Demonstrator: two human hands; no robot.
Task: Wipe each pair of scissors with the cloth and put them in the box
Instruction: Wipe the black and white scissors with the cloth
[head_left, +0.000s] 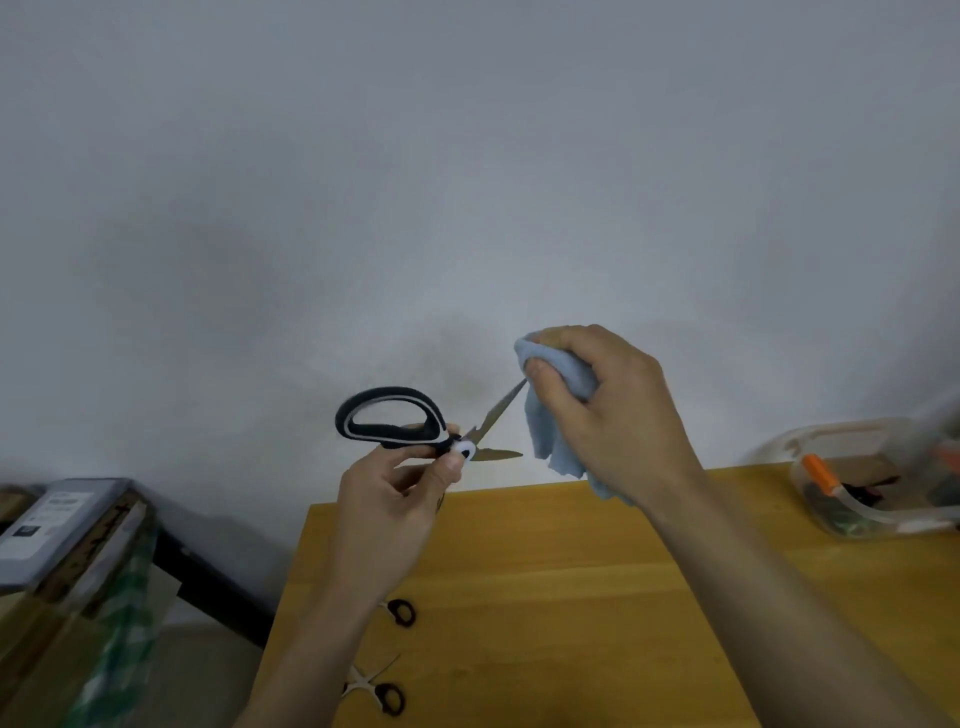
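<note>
The left hand (400, 480) grips the black-handled scissors (415, 426) near the pivot, held above the wooden table (571, 597) with blades spread, evidently so each can be wiped separately. The right hand (608, 400) pinches the blue cloth (556, 415) round the upper blade's tip. The clear box (872, 478) sits at the table's right, already holding items; smaller scissors (384, 693) lie near the left edge, apparently awaiting wiping.
</note>
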